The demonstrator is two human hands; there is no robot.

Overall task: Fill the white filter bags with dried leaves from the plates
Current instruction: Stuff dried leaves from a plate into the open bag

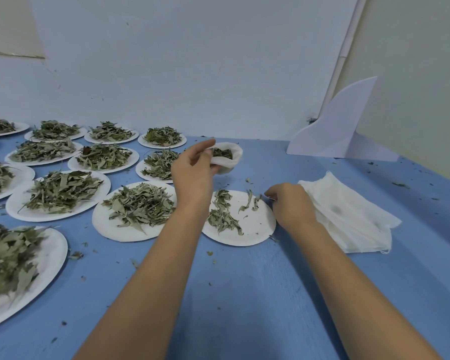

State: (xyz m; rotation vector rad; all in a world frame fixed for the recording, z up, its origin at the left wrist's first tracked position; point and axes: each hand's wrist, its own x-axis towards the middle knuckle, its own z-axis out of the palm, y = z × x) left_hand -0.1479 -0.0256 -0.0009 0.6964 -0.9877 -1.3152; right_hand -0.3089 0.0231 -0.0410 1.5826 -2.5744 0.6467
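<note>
From the head camera, our left hand [192, 167] grips a white filter bag [229, 162] by its near edge, fingers curled round the bunched cloth. It holds the bag up off the table [244, 294], just beyond the far rim of the nearly bare plate [257, 224]. The bag's mouth gapes upward and toward us, with the leaves inside [222, 152] showing dark. We judge it is held open and close to the plate so the other hand can drop leaves straight in with little spilling.

Our right hand [290, 201] is low at that plate's right rim, fingers curled close together. A thin sliver shows at the fingertips, but we cannot tell whether they pinch a leaf or hold nothing. The loose leaves [220, 214] on the plate lie mostly in a heap on its left half. A few strands lie nearer the far rim, just left of the right hand and below the bag.

The spare bags [348, 216] lie in a flat pile just right of the right hand, handy for the next fill. Heaped plates [107, 229] crowd the left of the table. Our left forearm hides whether the nearest one touches the working plate.
</note>
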